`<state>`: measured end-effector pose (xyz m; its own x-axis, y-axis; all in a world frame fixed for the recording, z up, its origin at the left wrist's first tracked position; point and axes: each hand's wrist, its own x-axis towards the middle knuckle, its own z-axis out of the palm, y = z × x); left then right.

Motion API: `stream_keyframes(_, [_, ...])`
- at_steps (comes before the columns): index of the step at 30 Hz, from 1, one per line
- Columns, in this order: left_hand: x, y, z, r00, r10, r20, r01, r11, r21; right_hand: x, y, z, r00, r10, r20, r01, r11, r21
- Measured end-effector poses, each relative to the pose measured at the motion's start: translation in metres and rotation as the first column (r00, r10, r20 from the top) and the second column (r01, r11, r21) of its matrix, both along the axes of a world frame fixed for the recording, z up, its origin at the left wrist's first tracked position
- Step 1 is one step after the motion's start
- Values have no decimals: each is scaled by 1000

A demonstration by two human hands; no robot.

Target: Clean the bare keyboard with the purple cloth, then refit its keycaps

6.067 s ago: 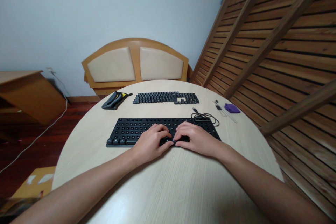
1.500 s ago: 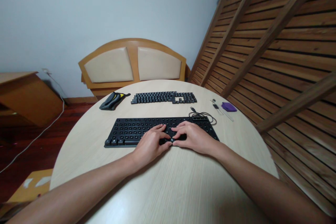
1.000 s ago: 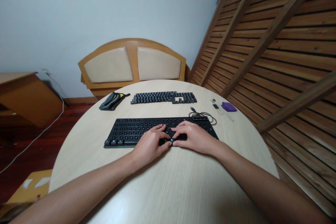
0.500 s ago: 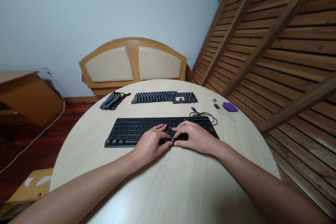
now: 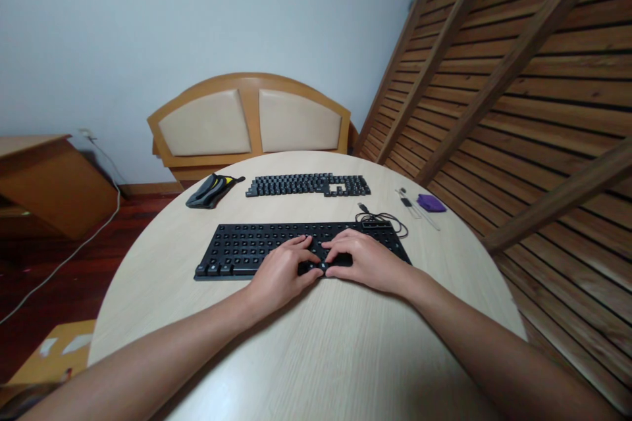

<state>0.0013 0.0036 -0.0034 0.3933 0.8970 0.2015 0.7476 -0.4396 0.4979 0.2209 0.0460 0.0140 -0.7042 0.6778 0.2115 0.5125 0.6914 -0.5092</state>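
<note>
A black keyboard base [image 5: 237, 243] lies across the middle of the table, most of its keycaps off and rows of bare switches showing. A few keycaps [image 5: 213, 270] sit along its front left edge. My left hand [image 5: 286, 266] rests on the base, thumb and forefinger curled in at one small black keycap [image 5: 323, 266] near the front edge. From the other side, my right hand [image 5: 365, 258] closes its thumb and forefinger on the same keycap. The other fingers of both hands lie on the switches and hide part of them.
Behind the base, loose keycaps [image 5: 291, 184] stand in keyboard order with a gap at right. A coiled USB cable [image 5: 390, 218] lies at the base's back right. Further right are a purple cloth [image 5: 431, 202] and a wire tool [image 5: 415, 209]. A grey-and-yellow pouch [image 5: 212, 191] lies left.
Both hands stay at the same keycap with hardly any finger movement. The whole view has shifted very slightly.
</note>
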Motion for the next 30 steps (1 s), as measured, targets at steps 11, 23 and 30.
stream_keyframes(11, [1,-2,1,1000,2,-1,-2,1000,12,6,8,5,997,70,24,-69,997,-45])
stream_keyframes(23, [1,-2,-2,1000,15,-12,-15,1000,18,3,23,9,998,-62,24,59,994,97])
stream_keyframes(30, [1,-3,-3,999,25,19,-25,1000,8,3,85,1,939,-321,125,259,897,357])
